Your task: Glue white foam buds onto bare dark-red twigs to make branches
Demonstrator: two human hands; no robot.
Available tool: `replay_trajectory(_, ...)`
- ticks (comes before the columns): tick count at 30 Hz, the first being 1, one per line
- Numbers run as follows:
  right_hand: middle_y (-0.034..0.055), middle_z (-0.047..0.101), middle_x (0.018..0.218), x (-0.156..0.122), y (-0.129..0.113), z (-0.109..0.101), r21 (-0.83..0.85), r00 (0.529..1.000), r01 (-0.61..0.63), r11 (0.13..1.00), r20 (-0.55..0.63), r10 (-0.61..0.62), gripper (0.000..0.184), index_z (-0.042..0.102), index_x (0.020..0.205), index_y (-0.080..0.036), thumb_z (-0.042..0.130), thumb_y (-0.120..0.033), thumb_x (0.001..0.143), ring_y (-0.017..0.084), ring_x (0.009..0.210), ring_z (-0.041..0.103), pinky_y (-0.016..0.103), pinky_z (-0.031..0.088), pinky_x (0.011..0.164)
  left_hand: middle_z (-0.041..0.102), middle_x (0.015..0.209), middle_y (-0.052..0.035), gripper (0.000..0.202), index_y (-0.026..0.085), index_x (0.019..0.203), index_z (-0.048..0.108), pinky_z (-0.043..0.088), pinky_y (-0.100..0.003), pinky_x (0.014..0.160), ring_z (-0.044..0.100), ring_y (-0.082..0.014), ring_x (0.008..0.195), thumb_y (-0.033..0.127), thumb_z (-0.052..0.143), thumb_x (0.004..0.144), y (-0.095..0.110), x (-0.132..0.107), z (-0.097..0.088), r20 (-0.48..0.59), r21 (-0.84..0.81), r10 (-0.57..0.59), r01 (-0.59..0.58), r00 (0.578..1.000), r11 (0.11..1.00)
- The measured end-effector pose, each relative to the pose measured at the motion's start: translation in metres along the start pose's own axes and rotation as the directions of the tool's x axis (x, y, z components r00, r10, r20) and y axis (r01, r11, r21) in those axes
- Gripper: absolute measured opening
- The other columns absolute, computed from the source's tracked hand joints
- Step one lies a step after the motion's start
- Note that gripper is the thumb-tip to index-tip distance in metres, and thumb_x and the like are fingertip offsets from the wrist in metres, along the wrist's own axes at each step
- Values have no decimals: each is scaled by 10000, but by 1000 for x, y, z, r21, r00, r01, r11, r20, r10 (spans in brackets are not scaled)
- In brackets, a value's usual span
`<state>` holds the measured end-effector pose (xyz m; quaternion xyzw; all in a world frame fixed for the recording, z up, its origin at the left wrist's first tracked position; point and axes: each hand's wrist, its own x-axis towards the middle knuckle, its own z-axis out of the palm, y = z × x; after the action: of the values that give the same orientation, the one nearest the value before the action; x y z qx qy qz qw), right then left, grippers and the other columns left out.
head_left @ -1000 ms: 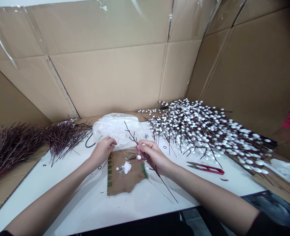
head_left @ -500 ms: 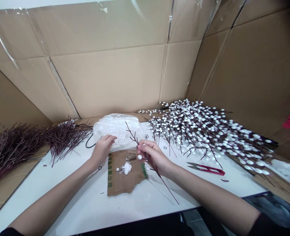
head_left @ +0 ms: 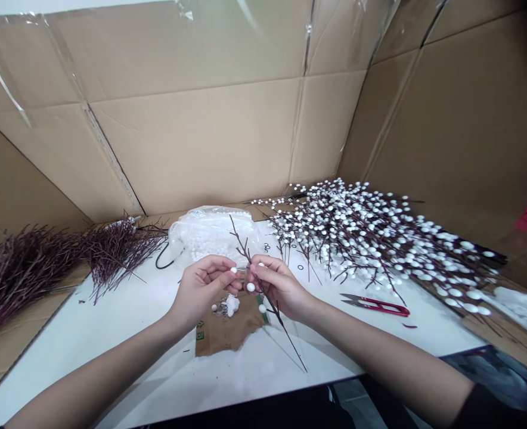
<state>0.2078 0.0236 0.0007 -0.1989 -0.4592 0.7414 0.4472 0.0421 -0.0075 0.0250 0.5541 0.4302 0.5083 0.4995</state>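
My right hand [head_left: 279,286] is closed around a thin brown artificial branch [head_left: 241,241] with bare twigs at its top and a few white balls lower down. Between the thumb and fingertips of my left hand [head_left: 205,289] is a small white foam ball [head_left: 233,270], held just left of the branch. Below both hands lies a torn piece of cardboard [head_left: 228,342] bearing a lump of white glue-like paste [head_left: 231,305]. Behind my left hand rests a clear plastic bag [head_left: 210,229] full of white balls.
Finished-looking branches with white balls [head_left: 357,232] are heaped at the right. Red-handled thread snips [head_left: 377,305] lie nearby on the white table [head_left: 156,381]. Bare brown twigs [head_left: 115,250] are piled at the left. Cardboard walls [head_left: 201,143] enclose the back and sides.
My left hand has come from the bag toward the branch, a white ball now showing in its fingertips. My right hand has turned the branch slightly, bringing more white balls into view.
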Motion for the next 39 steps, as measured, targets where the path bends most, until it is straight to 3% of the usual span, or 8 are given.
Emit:
replay_trajectory(3,-15,556,598,0,0,0,-1,1000,0,1000,8,0,263,558,635,-159,702,-360,726,94,537,472,219,324,523,717,747,-34,160,149,843,630,562,-259,650,680,-141,670,241,689,725,-2,1,-1,-5,-46,-27,27,1000,999)
replay_trajectory(9,-16,544,597,0,3,-2,-136,998,30,990,53,-23,255,570,653,-161,650,-369,778,92,531,443,230,304,519,704,704,-28,125,146,790,640,566,-277,644,675,-149,646,259,670,745,-5,1,0,-3,-26,7,-7,1000,1000)
replay_trajectory(16,-20,529,586,-1,4,-1,-159,995,48,986,90,-34,252,578,650,-153,625,-345,807,82,526,427,228,290,523,694,652,-14,86,142,768,657,565,-245,620,667,-132,616,225,672,748,-5,-1,5,-10,-67,3,-4,1000,998)
replay_trajectory(39,-25,510,553,-1,2,5,-262,996,79,962,61,-66,277,580,627,-157,622,-379,786,92,517,438,232,313,511,699,643,-25,132,143,744,656,559,-270,605,659,-146,589,265,698,715,-8,0,6,-67,-16,30,-31,997,999)
